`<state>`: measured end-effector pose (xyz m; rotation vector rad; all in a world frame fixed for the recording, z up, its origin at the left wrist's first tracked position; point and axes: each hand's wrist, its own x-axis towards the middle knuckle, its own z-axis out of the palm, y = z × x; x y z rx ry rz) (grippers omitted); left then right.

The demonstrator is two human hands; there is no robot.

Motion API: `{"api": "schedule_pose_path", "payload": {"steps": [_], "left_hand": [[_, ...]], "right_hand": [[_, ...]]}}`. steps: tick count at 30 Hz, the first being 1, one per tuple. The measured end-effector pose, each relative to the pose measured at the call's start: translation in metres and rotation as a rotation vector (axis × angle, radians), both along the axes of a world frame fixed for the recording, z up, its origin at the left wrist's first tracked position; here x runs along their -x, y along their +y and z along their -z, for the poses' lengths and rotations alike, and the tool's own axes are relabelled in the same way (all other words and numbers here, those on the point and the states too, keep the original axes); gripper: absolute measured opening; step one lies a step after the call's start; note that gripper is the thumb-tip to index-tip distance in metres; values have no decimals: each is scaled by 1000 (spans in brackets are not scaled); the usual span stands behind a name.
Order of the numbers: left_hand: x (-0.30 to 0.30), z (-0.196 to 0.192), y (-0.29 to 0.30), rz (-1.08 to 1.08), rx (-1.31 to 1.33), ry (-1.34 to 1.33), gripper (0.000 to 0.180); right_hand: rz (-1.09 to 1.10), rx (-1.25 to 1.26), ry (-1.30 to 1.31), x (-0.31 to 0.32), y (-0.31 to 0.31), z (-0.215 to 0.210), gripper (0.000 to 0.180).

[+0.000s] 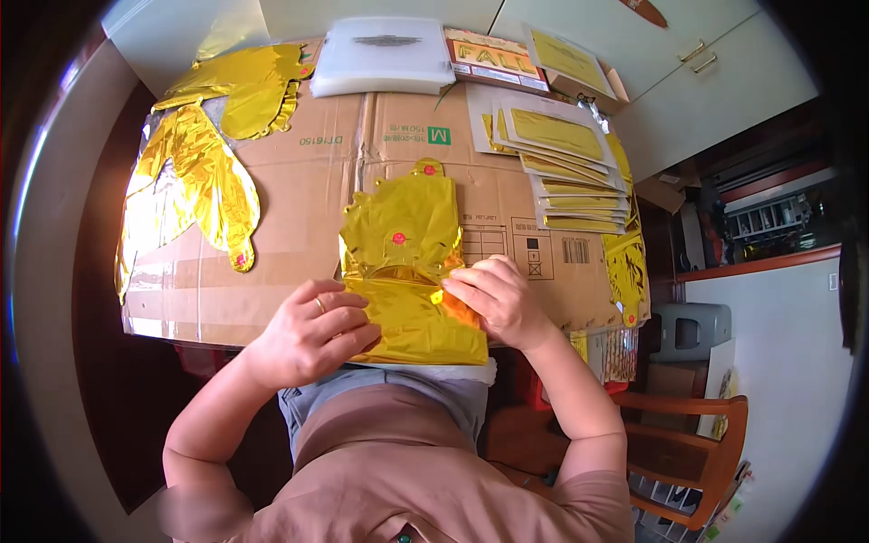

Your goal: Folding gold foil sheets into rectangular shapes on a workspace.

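A flat gold foil balloon (407, 262) with small red dots lies partly folded on a cardboard sheet (299, 208) in front of me. My left hand (312, 330) presses down on its lower left part, fingers curled over the foil. My right hand (493, 299) pinches the fold at the balloon's right edge. The balloon's near end hangs over the cardboard's front edge toward my lap.
More gold foil balloons (204, 154) lie spread at the left. A fanned stack of clear packets with gold contents (570, 172) lies at the right. A white foam pad (385, 54) and a printed card (493, 59) sit at the back. A wooden chair (697, 443) stands at lower right.
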<state>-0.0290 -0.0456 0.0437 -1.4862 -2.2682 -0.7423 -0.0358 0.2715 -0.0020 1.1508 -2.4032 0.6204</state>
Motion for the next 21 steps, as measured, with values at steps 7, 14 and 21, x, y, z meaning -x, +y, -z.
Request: {"api": "schedule_pose_path", "payload": {"steps": [7, 14, 21], "left_hand": [[0, 11, -10, 141, 85, -525, 72], [14, 41, 5, -50, -12, -305, 38], [17, 51, 13, -106, -39, -299, 39]], "right_hand": [[54, -49, -191, -11, 8, -12, 47], [129, 5, -161, -1, 20, 3, 36], [84, -128, -119, 8, 3, 4, 28]]}}
